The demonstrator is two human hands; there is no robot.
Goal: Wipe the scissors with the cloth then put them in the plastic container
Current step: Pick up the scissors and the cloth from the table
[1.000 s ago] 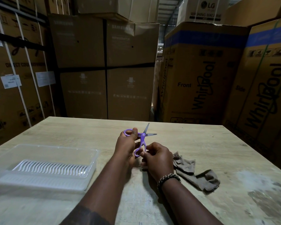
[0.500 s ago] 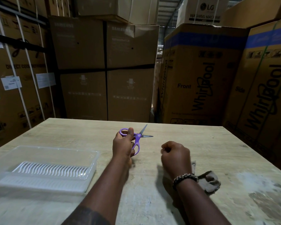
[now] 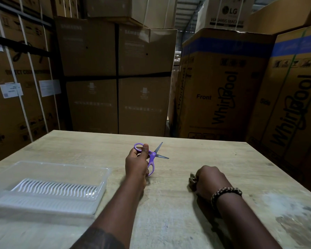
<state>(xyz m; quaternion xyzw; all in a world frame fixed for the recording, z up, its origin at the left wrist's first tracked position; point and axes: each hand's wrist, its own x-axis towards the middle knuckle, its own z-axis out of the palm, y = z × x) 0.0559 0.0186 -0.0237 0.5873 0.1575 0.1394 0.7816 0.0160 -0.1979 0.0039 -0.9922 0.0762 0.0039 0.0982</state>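
Gripping open scissors (image 3: 152, 156) left hand (image 3: 136, 163), cloth (image 3: 192, 181) right hand (image 3: 209, 180).

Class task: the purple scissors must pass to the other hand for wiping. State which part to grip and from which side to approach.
Grip the free lower handle loop of the scissors, approaching from the right, low and near the table. The left hand fills the upper loop, and the open blades point up and right, so stay below them.
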